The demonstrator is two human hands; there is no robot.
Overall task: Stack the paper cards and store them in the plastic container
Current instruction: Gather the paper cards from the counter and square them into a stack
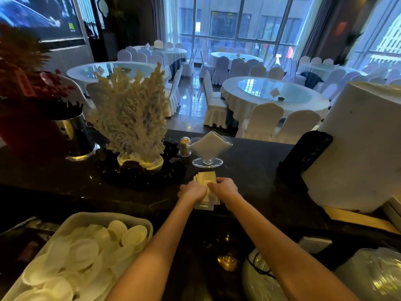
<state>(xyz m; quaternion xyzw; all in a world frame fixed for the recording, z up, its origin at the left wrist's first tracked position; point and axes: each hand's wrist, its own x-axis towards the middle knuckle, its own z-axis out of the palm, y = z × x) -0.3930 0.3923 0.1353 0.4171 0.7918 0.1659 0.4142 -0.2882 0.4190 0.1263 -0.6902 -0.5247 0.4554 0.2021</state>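
Note:
Pale yellow paper cards (206,178) lie in a loose, fanned pile on the dark counter (249,170), straight ahead of me. My left hand (192,191) and my right hand (223,187) both rest on the pile, fingers curled over the cards from either side. More card edges (204,205) stick out below my wrists. Just beyond the pile stands a clear fan-shaped plastic container (209,149) holding white folded napkins.
A white coral ornament (134,118) on a dark base stands left of the cards. A small toothpick jar (185,146) is next to the clear holder. A steel cup (76,135) is far left, a white box (358,148) right, a tray of white dishes (86,253) near left.

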